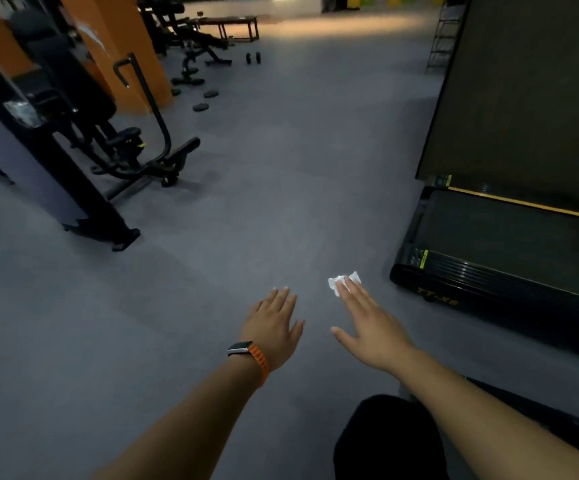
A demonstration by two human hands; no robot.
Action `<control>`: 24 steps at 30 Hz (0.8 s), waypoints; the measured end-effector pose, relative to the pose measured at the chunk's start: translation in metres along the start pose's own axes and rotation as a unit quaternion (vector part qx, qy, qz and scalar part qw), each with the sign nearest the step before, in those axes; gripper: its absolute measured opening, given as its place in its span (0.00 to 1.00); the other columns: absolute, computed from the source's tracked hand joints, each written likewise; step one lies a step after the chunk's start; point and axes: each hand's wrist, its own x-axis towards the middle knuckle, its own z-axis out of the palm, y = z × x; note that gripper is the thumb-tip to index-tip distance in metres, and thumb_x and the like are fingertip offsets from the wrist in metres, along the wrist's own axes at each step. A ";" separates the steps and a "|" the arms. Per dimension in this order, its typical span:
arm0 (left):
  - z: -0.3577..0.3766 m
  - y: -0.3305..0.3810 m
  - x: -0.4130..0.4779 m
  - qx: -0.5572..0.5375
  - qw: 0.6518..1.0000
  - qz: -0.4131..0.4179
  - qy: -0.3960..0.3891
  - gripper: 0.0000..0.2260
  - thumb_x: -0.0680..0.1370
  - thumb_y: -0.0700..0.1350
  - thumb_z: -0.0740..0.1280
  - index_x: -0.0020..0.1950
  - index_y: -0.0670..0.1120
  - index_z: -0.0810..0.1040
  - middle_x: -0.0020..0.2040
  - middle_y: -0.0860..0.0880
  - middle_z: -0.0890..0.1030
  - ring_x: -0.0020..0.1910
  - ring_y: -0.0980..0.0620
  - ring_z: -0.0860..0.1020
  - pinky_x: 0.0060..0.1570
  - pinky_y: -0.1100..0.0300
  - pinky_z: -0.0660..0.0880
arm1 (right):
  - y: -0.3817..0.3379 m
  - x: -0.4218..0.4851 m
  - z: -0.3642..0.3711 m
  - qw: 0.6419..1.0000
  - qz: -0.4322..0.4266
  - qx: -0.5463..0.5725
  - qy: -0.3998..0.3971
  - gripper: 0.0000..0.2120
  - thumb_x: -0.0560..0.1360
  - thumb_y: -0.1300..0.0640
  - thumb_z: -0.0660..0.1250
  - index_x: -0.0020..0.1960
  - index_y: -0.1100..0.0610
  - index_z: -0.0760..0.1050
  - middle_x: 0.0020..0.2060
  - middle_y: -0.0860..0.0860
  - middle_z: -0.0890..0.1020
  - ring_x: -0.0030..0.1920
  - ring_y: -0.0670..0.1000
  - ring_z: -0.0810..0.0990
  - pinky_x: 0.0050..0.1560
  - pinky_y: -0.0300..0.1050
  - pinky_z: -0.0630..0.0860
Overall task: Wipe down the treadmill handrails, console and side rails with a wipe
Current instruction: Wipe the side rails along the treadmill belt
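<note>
Head view, looking down at grey gym floor (281,174). L hand (274,323) out in front, palm down, fingers straight and together, relaxed, grasping nothing; smartwatch (241,348) w/ orange strap on that wrist. R hand (371,327) beside it, apart from it, also palm down w/ fingers stretched flat and thumb splayed out. Crumpled white wipe (345,281) right at R fingertips (348,289), partly covered by them; no curl or pinch visible, so reads as released. Can't tell if touching wipe or just over it, nor if wipe lies on floor.

Black treadmill (510,258) to the R of wipe, near but apart: rear end of belt, yellow stripe along side rail, orange lettering on end cap, too blurred to read. Big dark upright panel (523,81) behind it.

Far L: black weight machine (83,133) by orange pillar (121,39). Further back: loose weight plates (205,98), small dumbbell (253,57), bench (229,26). Bottom edge: dark-clad knee (385,441).
</note>
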 end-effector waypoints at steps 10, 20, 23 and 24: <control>-0.035 0.056 0.285 0.009 0.996 0.079 0.031 0.29 0.86 0.61 0.50 0.84 0.50 0.52 0.85 0.51 0.51 0.83 0.51 0.47 0.80 0.53 0.46 | 0.176 0.184 -0.066 0.998 0.040 -0.037 0.036 0.43 0.83 0.38 0.61 0.85 0.48 0.36 0.83 0.42 0.36 0.82 0.44 0.35 0.82 0.46 0.49; -0.049 0.229 0.538 0.020 0.961 0.274 -0.019 0.29 0.86 0.59 0.50 0.84 0.49 0.52 0.85 0.50 0.51 0.83 0.50 0.46 0.80 0.53 0.45 | 0.369 0.218 -0.186 0.970 0.206 -0.056 0.118 0.44 0.82 0.42 0.64 0.86 0.49 0.39 0.85 0.46 0.42 0.83 0.46 0.36 0.83 0.46 0.49; -0.040 0.302 0.599 0.036 0.931 0.361 -0.039 0.28 0.86 0.59 0.50 0.84 0.49 0.52 0.85 0.51 0.50 0.83 0.51 0.46 0.80 0.52 0.46 | 0.423 0.198 -0.214 0.944 0.285 -0.064 0.151 0.43 0.82 0.41 0.63 0.86 0.49 0.40 0.85 0.46 0.43 0.84 0.47 0.37 0.82 0.45 0.49; -0.035 0.330 0.618 0.042 0.918 0.391 -0.042 0.28 0.86 0.59 0.50 0.84 0.49 0.52 0.85 0.51 0.51 0.83 0.51 0.46 0.81 0.52 0.47 | 0.441 0.188 -0.221 0.933 0.315 -0.072 0.159 0.43 0.82 0.41 0.63 0.86 0.49 0.39 0.85 0.46 0.42 0.83 0.47 0.37 0.82 0.45 0.49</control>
